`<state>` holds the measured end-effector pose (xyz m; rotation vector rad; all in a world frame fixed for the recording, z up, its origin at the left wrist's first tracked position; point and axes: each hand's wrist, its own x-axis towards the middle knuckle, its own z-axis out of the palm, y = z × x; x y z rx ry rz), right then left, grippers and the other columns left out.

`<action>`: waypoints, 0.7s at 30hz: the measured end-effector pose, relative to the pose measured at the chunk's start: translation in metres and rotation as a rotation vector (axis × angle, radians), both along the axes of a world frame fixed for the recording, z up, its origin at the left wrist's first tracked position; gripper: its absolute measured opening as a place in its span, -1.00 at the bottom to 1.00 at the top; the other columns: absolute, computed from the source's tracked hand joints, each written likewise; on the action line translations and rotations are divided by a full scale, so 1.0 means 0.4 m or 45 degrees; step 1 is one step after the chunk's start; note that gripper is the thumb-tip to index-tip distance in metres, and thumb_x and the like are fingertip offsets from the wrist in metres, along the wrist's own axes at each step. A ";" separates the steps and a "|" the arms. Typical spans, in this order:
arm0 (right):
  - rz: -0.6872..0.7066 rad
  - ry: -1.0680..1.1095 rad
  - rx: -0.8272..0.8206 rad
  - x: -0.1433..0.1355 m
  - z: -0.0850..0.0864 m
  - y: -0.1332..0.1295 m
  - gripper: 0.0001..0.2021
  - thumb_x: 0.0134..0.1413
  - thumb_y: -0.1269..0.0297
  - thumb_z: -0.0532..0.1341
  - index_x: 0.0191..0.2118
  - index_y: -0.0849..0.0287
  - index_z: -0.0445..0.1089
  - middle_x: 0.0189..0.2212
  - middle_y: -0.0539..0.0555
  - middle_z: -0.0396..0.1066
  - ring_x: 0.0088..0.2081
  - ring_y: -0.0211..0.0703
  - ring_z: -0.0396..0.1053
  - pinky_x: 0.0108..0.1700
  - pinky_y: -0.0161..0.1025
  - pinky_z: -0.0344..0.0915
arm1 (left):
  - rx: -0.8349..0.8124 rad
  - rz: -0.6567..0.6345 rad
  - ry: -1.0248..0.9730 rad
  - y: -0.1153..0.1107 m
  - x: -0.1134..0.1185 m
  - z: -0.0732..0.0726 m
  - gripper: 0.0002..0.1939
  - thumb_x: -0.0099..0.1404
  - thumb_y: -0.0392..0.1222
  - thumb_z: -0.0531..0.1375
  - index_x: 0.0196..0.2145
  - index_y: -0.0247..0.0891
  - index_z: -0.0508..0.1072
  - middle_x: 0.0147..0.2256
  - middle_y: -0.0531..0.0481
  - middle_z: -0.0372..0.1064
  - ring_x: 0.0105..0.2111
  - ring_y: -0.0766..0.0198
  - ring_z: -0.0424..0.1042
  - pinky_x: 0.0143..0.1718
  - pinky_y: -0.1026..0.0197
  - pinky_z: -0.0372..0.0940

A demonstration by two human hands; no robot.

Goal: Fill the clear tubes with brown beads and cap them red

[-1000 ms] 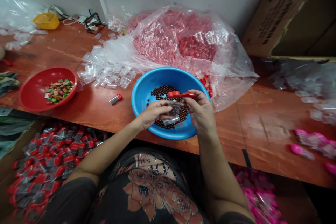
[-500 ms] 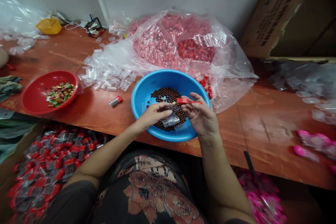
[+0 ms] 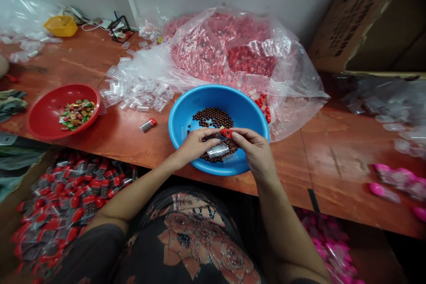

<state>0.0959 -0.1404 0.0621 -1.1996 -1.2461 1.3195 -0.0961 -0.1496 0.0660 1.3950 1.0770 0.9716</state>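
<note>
Over the blue basin (image 3: 179,111), my left hand (image 3: 195,145) and my right hand (image 3: 254,148) meet at their fingertips. A red cap (image 3: 226,133) is pinched in my right fingers, against the end of a small clear container held by my left fingers, which mostly hide it. Brown balls (image 3: 213,116) lie in the basin. A clear container (image 3: 218,150) rests on them just below my fingers. Left of the basin, a filled container with a red cap (image 3: 148,125) lies on the table.
A red bowl (image 3: 40,115) holds wrapped pieces. Behind are clear empty containers (image 3: 133,88) and a plastic bag of red caps (image 3: 226,44). Capped containers (image 3: 66,204) fill a box at lower left. Pink-capped ones (image 3: 382,191) lie right; a cardboard box (image 3: 353,13) stands behind.
My right hand has closed in toward my left, bringing the red cap onto the container's end. Its fingers, spread before, are now pinched together. The view has shifted slightly.
</note>
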 end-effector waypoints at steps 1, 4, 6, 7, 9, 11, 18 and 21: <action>0.046 -0.086 0.048 0.004 0.004 -0.003 -0.79 0.05 0.10 0.36 -0.19 0.03 0.58 -0.33 -0.02 0.56 -0.43 -0.29 0.40 -0.37 -0.30 0.38 | 0.017 -0.003 0.026 0.000 -0.003 0.004 -0.69 0.24 -0.24 0.26 -0.05 -0.19 0.58 -0.04 -0.09 0.53 -0.02 0.16 0.45 0.15 0.04 0.22; 0.151 -0.407 0.330 0.012 0.017 -0.008 -0.79 0.21 0.10 0.24 -0.12 -0.03 0.56 -0.24 0.01 0.55 -0.26 -0.18 0.46 -0.21 -0.19 0.39 | 0.035 -0.021 0.050 0.000 -0.009 0.010 -0.71 0.23 -0.27 0.26 -0.08 -0.18 0.60 -0.06 -0.09 0.54 -0.02 0.16 0.45 0.14 0.06 0.23; 0.200 -0.707 0.588 0.014 0.023 -0.010 -0.73 0.28 0.11 0.16 -0.02 -0.03 0.52 -0.19 0.07 0.53 -0.17 -0.10 0.45 -0.11 -0.11 0.37 | 0.023 -0.018 0.018 0.001 -0.010 0.011 -0.72 0.22 -0.26 0.27 -0.09 -0.17 0.61 -0.05 -0.07 0.54 0.00 0.16 0.45 0.15 0.07 0.22; 0.225 -0.867 0.709 0.014 0.025 -0.010 -0.69 0.29 0.10 0.14 0.04 0.00 0.49 -0.16 0.12 0.52 -0.15 -0.05 0.44 -0.09 -0.08 0.36 | 0.013 -0.019 -0.009 0.001 -0.010 0.010 -0.71 0.22 -0.26 0.27 -0.09 -0.17 0.60 -0.04 -0.07 0.54 0.00 0.15 0.45 0.16 0.08 0.22; 0.287 -1.149 0.918 0.015 0.025 -0.010 -0.59 0.26 0.05 0.16 0.13 0.11 0.41 -0.12 0.22 0.50 -0.14 0.04 0.41 -0.08 -0.02 0.34 | -0.012 -0.031 -0.068 0.000 -0.008 0.010 -0.70 0.22 -0.25 0.27 -0.07 -0.19 0.60 -0.03 -0.06 0.54 0.00 0.15 0.46 0.16 0.08 0.22; 0.328 -1.356 1.083 0.016 0.023 -0.011 -0.48 0.22 0.00 0.19 0.19 0.20 0.34 -0.11 0.28 0.50 -0.12 0.12 0.37 -0.05 0.03 0.30 | -0.051 -0.051 -0.129 -0.003 -0.006 0.012 -0.69 0.22 -0.24 0.27 -0.06 -0.21 0.59 -0.03 -0.06 0.55 -0.01 0.16 0.47 0.16 0.08 0.23; 0.217 -1.551 1.348 0.022 0.022 -0.010 -0.44 0.15 -0.06 0.22 0.17 0.16 0.30 -0.19 0.19 0.49 0.03 0.15 0.28 0.19 0.07 0.05 | -0.219 -0.059 -0.293 -0.007 0.001 0.025 -0.65 0.20 -0.02 0.32 -0.14 -0.30 0.61 -0.14 -0.10 0.57 -0.10 0.17 0.50 0.04 0.16 0.29; 0.223 -1.513 1.372 0.018 0.021 -0.007 -0.46 0.12 -0.09 0.20 0.11 0.15 0.34 -0.24 0.17 0.48 -0.03 0.12 0.29 0.14 0.04 0.08 | -0.459 0.048 -0.419 -0.002 0.022 0.027 -0.39 0.28 0.28 0.14 -0.02 -0.32 0.52 -0.30 -0.11 0.56 -0.28 0.18 0.52 -0.18 0.16 0.37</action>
